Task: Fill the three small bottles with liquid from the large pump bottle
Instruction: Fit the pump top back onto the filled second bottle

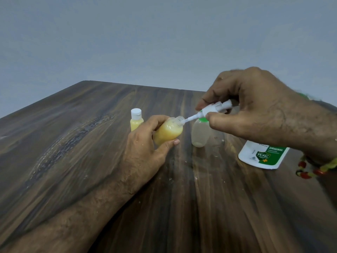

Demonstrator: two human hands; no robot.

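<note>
My left hand (144, 148) grips a small open bottle (166, 133) of yellow liquid, tilted to the right above the table. My right hand (255, 110) holds the white pump head (215, 109), and its nozzle tip touches the open bottle's threaded mouth. The large pump bottle (260, 156), white with a green label, is mostly hidden under my right hand. A second small bottle (136, 120), capped white and filled yellow, stands behind my left hand. A third small bottle (199, 136), nearly clear with a green cap, stands between my hands.
The dark wooden table (91, 143) carries small white specks near the bottles. Its far edge meets a plain grey wall (145, 42). A beaded band (317, 168) circles my right wrist.
</note>
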